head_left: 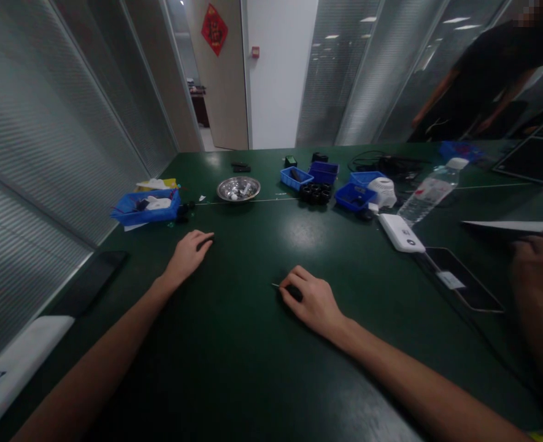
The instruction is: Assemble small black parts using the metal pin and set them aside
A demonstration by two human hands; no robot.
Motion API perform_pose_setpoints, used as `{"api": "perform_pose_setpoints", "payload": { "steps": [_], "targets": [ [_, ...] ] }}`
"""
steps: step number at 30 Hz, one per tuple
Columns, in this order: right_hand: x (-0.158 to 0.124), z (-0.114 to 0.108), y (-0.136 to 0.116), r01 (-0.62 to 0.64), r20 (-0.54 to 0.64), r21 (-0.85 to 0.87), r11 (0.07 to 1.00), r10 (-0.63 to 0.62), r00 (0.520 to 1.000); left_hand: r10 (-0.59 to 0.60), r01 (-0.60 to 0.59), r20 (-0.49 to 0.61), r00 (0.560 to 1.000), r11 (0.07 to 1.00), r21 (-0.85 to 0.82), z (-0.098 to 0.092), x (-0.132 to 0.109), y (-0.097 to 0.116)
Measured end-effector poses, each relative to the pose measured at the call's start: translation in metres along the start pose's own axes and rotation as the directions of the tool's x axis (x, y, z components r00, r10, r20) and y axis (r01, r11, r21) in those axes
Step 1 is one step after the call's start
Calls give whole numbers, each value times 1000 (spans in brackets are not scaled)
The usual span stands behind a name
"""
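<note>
My right hand (315, 302) is over the middle of the green table (234, 344). Its thumb and forefinger pinch a thin, pale, needle-like stick (275, 285), which points left; its exact kind is too small to tell. Farther left and forward, my left hand (189, 253) rests on the tabletop with thumb and fingers apart. A dark patch shows between them, which looks like shadow, and no held thing can be made out. Beyond the hands stands a round metal dish (238, 197) with small pale pieces inside.
Blue trays (145, 216) with parts stand back left; more blue bins (354, 196) and black cylinders (316, 194) stand back right. A water bottle (432, 191), white power bank (400, 233) and phone (464, 279) lie rightward. Another person's hand (540, 258) is at the right edge; someone in black (487, 73) stands behind.
</note>
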State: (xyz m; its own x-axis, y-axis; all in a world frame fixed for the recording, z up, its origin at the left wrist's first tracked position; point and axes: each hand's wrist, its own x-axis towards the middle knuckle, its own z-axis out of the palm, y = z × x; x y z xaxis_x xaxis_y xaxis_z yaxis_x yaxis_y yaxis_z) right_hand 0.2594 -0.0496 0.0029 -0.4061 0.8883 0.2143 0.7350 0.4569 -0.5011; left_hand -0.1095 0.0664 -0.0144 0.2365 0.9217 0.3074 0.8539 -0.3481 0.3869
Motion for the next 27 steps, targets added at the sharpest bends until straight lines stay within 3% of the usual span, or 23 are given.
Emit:
{"api": "perform_pose_setpoints", "payload": {
  "steps": [3,5,9,15,22,27],
  "targets": [
    [0,0,0,5,5,7,1000,-5,1000,-150,164,-97,984,974,156,-19,-2,-64],
    [0,-1,1,6,8,12,1000,-6,1000,-249,291,-187,950,924,248,-32,-8,-99],
    [0,-1,0,2,2,15,1000,-2,1000,-346,425,-288,893,859,286,-47,-20,-137],
    [0,0,-2,8,7,9,1000,-8,1000,-398,490,-321,860,821,294,-51,-23,-131],
    [-1,-1,-3,11,1,6,1000,-11,1000,-417,507,-298,859,773,381,-55,-25,-108],
    [-1,-1,-3,11,14,-1,1000,-11,1000,-435,515,-280,855,768,381,-54,-25,-106]
  ]
}}
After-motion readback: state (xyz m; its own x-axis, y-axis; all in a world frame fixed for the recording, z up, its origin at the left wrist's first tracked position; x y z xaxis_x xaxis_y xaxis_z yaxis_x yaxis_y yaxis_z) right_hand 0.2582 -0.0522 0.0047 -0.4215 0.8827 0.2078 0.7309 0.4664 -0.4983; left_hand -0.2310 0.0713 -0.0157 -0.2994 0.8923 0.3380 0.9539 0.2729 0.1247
